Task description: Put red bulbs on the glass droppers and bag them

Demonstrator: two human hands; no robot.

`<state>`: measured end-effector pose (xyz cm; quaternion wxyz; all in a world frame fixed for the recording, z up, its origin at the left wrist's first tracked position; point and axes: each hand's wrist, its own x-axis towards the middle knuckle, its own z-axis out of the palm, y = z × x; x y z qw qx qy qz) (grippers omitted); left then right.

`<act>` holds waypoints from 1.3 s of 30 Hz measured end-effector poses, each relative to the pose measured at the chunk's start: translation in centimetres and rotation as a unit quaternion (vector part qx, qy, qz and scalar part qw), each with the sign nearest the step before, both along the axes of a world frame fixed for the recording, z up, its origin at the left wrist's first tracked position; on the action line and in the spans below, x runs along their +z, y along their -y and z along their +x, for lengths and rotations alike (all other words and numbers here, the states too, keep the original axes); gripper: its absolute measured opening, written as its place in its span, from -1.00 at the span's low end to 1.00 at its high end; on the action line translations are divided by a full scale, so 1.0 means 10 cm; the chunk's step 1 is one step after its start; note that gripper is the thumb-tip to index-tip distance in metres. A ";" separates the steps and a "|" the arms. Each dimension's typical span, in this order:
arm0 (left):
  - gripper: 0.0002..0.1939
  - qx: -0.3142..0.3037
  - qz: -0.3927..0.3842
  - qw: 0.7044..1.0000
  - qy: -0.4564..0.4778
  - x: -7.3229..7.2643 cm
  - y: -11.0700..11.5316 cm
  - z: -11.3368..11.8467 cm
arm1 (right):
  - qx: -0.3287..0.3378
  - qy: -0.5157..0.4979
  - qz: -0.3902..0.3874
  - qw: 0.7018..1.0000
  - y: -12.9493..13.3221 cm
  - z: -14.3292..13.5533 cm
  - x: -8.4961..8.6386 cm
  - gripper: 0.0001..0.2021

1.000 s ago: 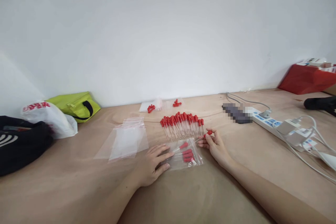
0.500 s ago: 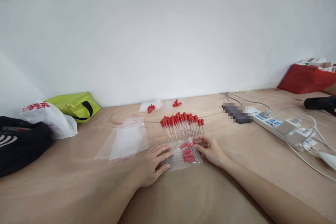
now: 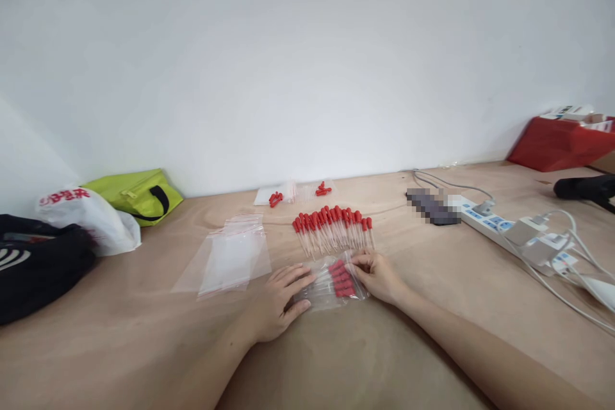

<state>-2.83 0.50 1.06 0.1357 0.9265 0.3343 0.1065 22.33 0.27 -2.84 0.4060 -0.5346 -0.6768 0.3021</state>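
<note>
Your left hand (image 3: 282, 300) and right hand (image 3: 378, 277) are bare and slim-fingered; your left forearm (image 3: 218, 365), with a small dark spot (image 3: 231, 344), and right forearm (image 3: 461, 341) are bare too.

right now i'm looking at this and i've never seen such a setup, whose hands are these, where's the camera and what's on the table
There is no machine: these are a person's bare hands, seen by one camera worn on the head, looking forward and down. The left hand rests on one end of a clear bag with red-topped droppers inside. The right hand touches its other end; exactly what it pinches is unclear. Beyond, on the table, lie more loose droppers. Flat bags lie to the left, a power strip to the right.
</note>
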 end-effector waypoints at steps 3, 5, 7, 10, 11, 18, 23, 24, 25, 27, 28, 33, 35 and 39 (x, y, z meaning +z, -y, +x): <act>-0.60 0.004 -0.005 1.000 -0.007 0.01 0.00 0.00 | 0.068 0.001 -0.009 0.998 0.00 0.03 0.06 -0.74; -0.60 0.006 -0.007 1.000 -0.008 0.01 0.01 0.00 | 0.122 -0.014 -0.024 0.992 -0.02 0.08 0.09 -0.71; -0.60 0.004 -0.005 1.000 -0.004 0.01 0.01 0.00 | 0.160 -0.029 -0.046 0.986 -0.04 0.11 0.14 -0.68; -0.60 -0.001 0.003 1.000 0.002 0.00 0.00 -0.01 | 0.181 -0.055 -0.078 0.979 -0.04 0.14 0.20 -0.61; -0.60 -0.003 0.005 1.000 0.001 -0.01 0.00 -0.01 | 0.184 -0.064 -0.084 0.977 -0.04 0.14 0.21 -0.59; -0.62 -0.009 0.000 1.000 -0.026 0.02 0.00 -0.01 | 0.069 -0.162 -0.127 0.976 -0.04 0.03 0.00 -0.66; -0.63 -0.015 -0.001 0.999 -0.028 0.05 0.01 0.00 | -0.020 -0.230 -0.202 0.952 -0.08 -0.08 -0.09 -0.55; -0.62 -0.016 -0.002 0.999 -0.028 0.05 0.01 -0.01 | -0.001 -0.236 -0.217 0.947 -0.08 -0.09 -0.08 -0.58; -0.62 -0.017 -0.002 0.999 -0.028 0.05 0.01 -0.01 | 0.019 -0.244 -0.224 0.943 -0.08 -0.10 -0.06 -0.60; -0.61 -0.018 0.001 1.000 -0.022 0.04 0.01 -0.01 | 0.040 -0.263 -0.212 0.940 -0.06 -0.10 -0.01 -0.60; -0.60 -0.019 0.004 1.000 -0.018 0.03 0.01 -0.02 | 0.037 -0.270 -0.202 0.941 -0.05 -0.09 0.01 -0.60; -0.62 -0.005 0.041 0.999 0.025 -0.03 0.01 -0.04 | 0.041 -0.263 -0.192 0.945 0.01 -0.07 0.10 -0.58; -0.65 0.039 0.085 0.994 0.058 -0.06 -0.03 -0.06 | 0.053 -0.268 -0.182 0.945 0.03 -0.07 0.12 -0.57; -0.67 0.250 0.204 0.942 0.088 -0.13 -0.18 -0.20 | 0.043 -0.319 -0.141 0.936 0.01 0.01 0.14 -0.60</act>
